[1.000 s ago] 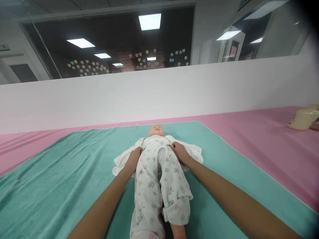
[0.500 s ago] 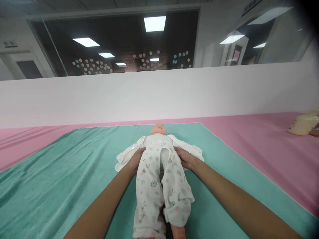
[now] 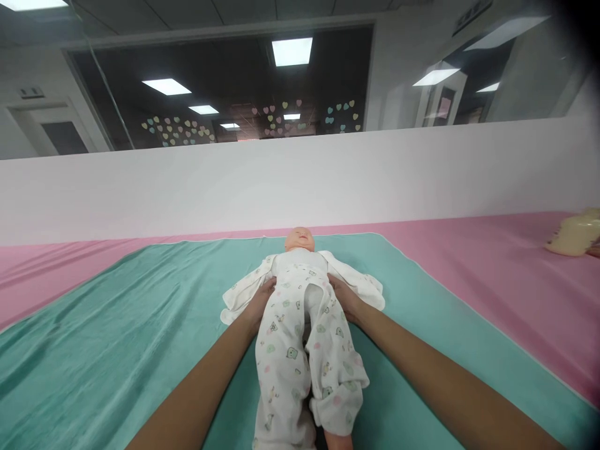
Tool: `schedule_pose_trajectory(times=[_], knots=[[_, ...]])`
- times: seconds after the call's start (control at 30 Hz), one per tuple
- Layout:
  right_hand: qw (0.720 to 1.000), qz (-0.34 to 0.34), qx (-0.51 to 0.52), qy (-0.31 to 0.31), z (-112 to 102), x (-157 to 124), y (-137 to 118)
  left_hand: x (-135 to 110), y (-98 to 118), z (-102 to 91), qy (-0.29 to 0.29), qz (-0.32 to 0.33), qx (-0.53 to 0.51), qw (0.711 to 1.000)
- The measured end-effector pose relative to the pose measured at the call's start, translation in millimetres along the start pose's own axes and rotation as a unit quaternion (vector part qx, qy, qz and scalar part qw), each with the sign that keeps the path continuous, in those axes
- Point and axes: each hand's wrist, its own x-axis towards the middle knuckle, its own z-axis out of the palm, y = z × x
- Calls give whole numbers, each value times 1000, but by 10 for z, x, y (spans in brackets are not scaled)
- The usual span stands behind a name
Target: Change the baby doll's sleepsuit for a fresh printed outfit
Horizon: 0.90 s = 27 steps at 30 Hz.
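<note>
A baby doll lies on its back with its head away from me. It wears a white long-sleeved top with the sleeves spread out, and white printed pants with an open crotch. My left hand is closed at the left side of the pants' waist, fingertips partly hidden by the cloth. At the opposite side of the waist, my right hand grips the pants in the same way. The right-hand pant leg is bunched up and bares part of the doll's leg.
Under the doll is a green blanket, spread over a pink cover. A pale yellow object, cut off by the frame, stands at the far right. Behind rises a low white wall with glass above it.
The view has shifted slightly, and more of the doll's head shows. Both hands stay at the sides of the pants' waist.
</note>
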Motion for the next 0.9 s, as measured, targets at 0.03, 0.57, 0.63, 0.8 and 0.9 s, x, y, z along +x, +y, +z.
schedule_pose_trajectory(times=[0.03,0.57,0.63,0.8,0.9], knots=[[1000,-2,1,-5,3,-4,-2,-20,10,16,-12,4,3,1000],[995,63,62,-49,-19,4,57,-127,110,130,60,-16,144,988],[996,59,54,-39,-7,-4,50,-128,120,157,85,-25,140,986],[998,45,43,-22,9,6,50,-122,89,146,99,-25,55,993],[998,39,44,-28,2,8,50,-110,66,102,71,-25,-1,997]])
